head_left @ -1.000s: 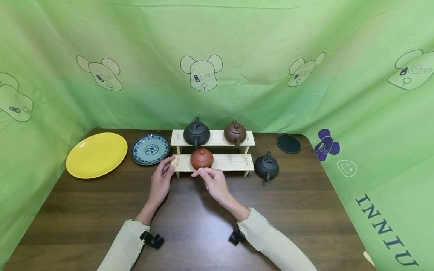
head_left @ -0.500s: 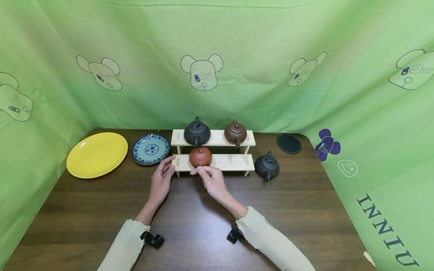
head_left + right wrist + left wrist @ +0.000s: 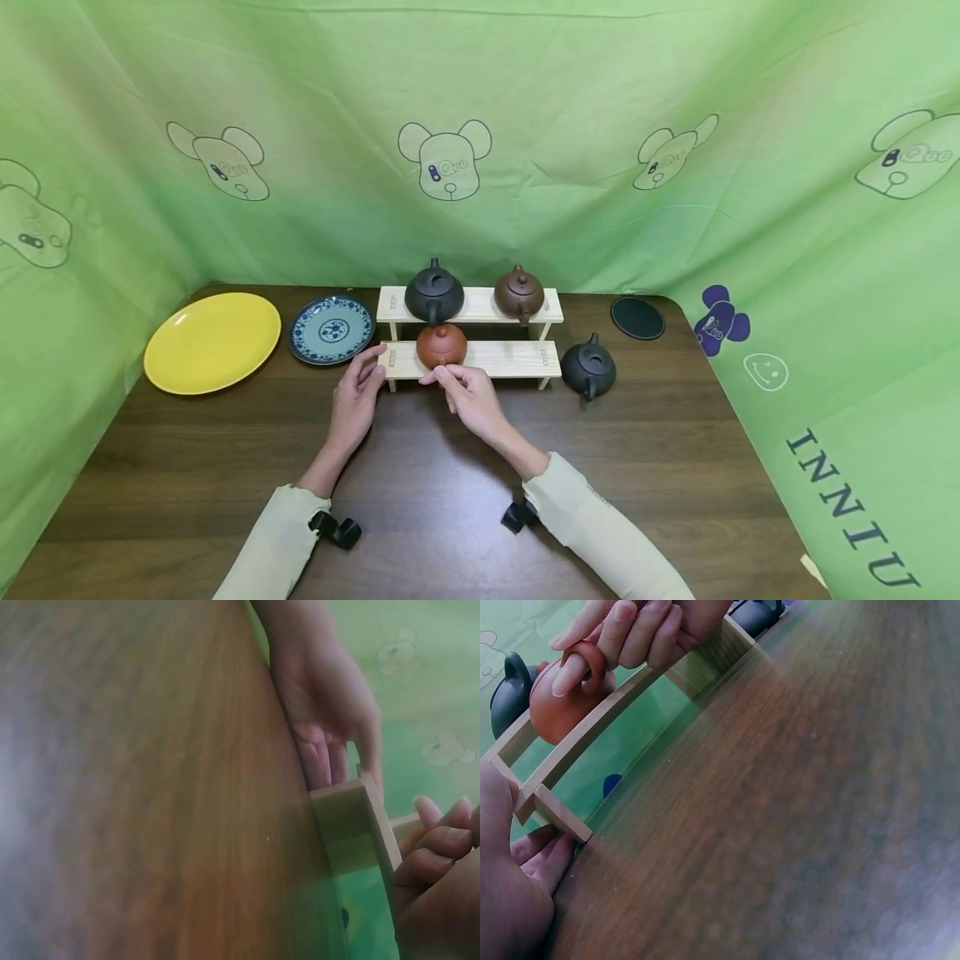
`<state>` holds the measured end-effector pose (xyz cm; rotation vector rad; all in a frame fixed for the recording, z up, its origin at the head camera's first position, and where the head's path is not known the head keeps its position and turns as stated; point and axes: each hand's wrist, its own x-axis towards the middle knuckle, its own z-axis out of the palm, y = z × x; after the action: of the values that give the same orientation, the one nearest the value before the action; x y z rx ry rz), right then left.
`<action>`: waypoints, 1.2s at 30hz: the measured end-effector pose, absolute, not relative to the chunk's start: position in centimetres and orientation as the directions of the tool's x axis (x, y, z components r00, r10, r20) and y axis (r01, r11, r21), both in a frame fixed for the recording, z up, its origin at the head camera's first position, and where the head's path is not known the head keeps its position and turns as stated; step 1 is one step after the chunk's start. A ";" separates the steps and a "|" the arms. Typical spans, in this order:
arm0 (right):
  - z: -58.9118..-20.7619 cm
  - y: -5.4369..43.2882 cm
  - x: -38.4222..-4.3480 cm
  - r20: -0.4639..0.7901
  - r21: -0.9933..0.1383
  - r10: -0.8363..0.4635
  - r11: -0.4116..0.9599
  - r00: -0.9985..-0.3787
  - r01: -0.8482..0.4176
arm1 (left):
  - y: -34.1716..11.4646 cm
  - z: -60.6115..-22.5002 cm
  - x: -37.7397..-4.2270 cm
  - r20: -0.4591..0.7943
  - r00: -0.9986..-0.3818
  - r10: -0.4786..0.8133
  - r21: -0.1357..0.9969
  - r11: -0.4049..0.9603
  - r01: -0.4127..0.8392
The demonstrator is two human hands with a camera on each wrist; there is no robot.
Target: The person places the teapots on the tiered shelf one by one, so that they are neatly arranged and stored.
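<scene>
My right hand [image 3: 472, 404] pinches the handle of a small reddish-brown clay teapot [image 3: 441, 342] on the front, lower tier of a pale wooden stand [image 3: 513, 360]. In the left wrist view a finger passes through the loop handle [image 3: 595, 667]. My left hand [image 3: 354, 408] holds the stand's left end, its thumb at the board edge and its fingers around the leg [image 3: 561, 814]. On the upper tier sit a black teapot [image 3: 434, 293] at left and a dark brown teapot [image 3: 519, 292] at right. The right wrist view hides the red teapot behind the right hand [image 3: 442, 892].
Another black teapot [image 3: 588, 372] stands on the wooden table [image 3: 450, 517] just right of the stand. Behind it lies a dark round lid-like disc [image 3: 637, 318]. To the left are a blue patterned plate [image 3: 332, 330] and a yellow oval plate [image 3: 213, 343]. A green curtain [image 3: 555, 217] encloses the table.
The red teapot has shifted slightly left and back on the lower tier, with my right hand moving along. My left hand stays at the stand's end.
</scene>
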<state>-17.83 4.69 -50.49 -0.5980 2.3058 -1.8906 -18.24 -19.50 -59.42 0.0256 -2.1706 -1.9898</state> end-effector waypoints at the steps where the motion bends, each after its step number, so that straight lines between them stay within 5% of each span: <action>1: -50.5 4.7 -17.9 0.166 -0.961 -0.362 0.150 -0.917 -0.233 | -19.5 -59.4 -18.3 0.131 -0.981 -0.145 0.988 0.096 0.117; 17: -49.9 5.7 -17.8 0.014 -0.999 -0.442 0.040 -0.897 -0.035 | -19.4 -59.3 -18.1 0.136 -0.980 -0.149 0.987 0.104 0.121; 36: -49.4 8.1 -17.4 0.052 -0.993 -0.352 0.081 -0.934 -0.086 | -18.5 -57.0 -17.1 0.173 -0.969 -0.178 0.978 0.145 0.148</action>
<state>-17.42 8.08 -49.40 -0.4442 2.1520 -1.9525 -17.07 -18.50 -56.98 0.0296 -2.1753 -1.9049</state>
